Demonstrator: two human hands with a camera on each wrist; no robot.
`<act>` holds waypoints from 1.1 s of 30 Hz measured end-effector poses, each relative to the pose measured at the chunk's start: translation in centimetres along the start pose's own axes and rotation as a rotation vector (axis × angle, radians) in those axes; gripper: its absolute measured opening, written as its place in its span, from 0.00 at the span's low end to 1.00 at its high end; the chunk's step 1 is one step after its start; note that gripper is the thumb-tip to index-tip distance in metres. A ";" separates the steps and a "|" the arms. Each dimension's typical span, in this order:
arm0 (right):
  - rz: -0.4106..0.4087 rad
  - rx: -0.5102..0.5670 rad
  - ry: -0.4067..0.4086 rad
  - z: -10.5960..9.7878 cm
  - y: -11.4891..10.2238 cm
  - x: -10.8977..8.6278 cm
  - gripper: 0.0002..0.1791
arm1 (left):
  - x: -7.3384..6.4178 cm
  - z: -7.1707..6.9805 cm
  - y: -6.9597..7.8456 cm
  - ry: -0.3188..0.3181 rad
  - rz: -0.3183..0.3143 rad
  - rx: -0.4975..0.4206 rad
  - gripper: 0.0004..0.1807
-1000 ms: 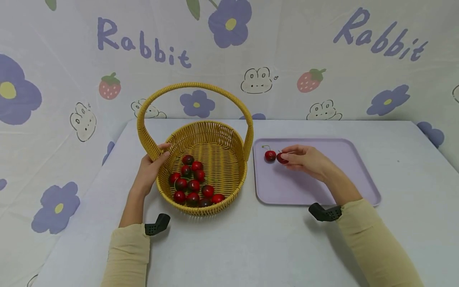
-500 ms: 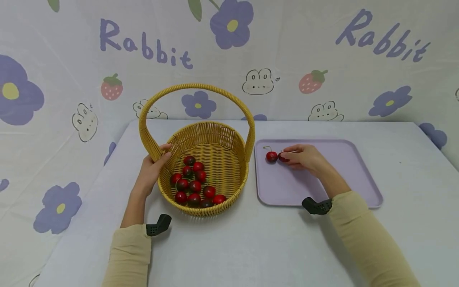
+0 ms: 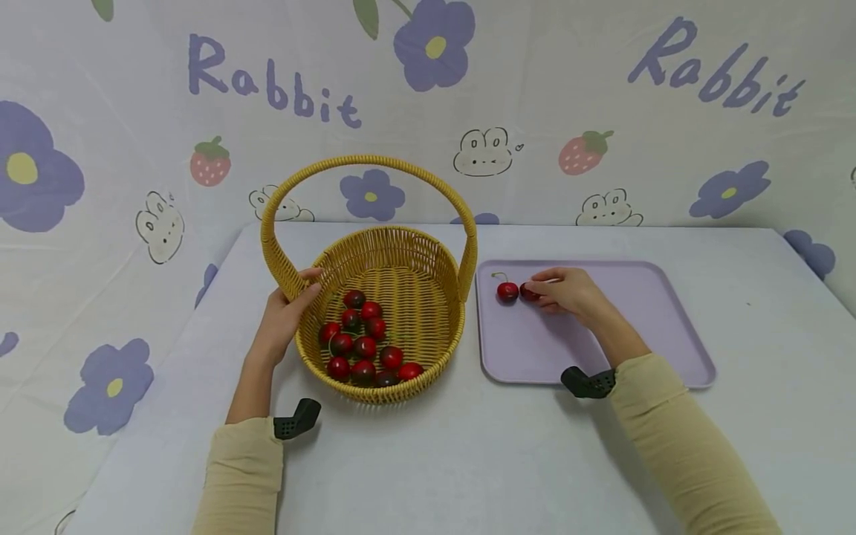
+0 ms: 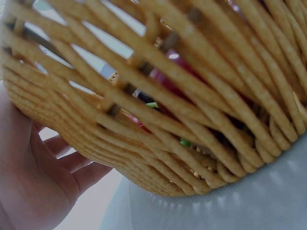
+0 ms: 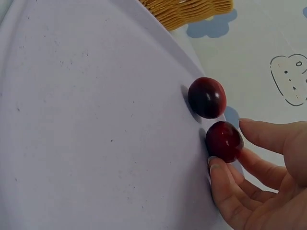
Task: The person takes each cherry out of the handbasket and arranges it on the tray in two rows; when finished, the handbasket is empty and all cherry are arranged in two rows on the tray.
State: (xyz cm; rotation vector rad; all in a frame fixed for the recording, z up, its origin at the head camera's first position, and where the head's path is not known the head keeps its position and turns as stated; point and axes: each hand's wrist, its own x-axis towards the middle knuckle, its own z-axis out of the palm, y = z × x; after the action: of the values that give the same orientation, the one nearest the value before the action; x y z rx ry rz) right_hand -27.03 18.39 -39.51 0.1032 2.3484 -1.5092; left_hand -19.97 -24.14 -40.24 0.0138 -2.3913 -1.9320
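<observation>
My left hand (image 3: 281, 319) holds the left side of a yellow woven basket (image 3: 417, 297) by the foot of its tall handle, thumb over the rim. In the left wrist view the fingers (image 4: 93, 176) lie along the outside of the weave. Several dark red cherries (image 3: 364, 347) lie in the basket's left and front part. On a lilac tray (image 3: 535, 349), the fingers and thumb of my right hand (image 3: 568, 293) are round a cherry (image 5: 224, 142), the index fingertip slightly apart from it. Close beside it rests a second cherry (image 3: 507, 292) with a stem.
The tray stands right of the basket, with a narrow gap between them. Both are on a white-covered table (image 3: 428, 461). Behind the table hangs a printed cloth (image 3: 521, 96) with flowers and rabbits. The basket's handle (image 3: 368, 160) arches high.
My right hand has shifted slightly left with the cherry, which now sits lower, beside the stemmed one. The left hand keeps its hold on the basket. The whole head view has drifted slightly.
</observation>
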 end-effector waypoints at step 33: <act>-0.009 -0.051 -0.016 -0.1 -0.2 -0.3 0.25 | 0.0 0.0 0.0 0.000 0.004 0.009 0.25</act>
State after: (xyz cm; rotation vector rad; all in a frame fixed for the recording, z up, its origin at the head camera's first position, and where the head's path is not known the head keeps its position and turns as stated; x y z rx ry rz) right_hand -26.81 18.42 -39.21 0.0680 2.3764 -1.4474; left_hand -19.93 -24.13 -40.23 0.0094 -2.3973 -1.9196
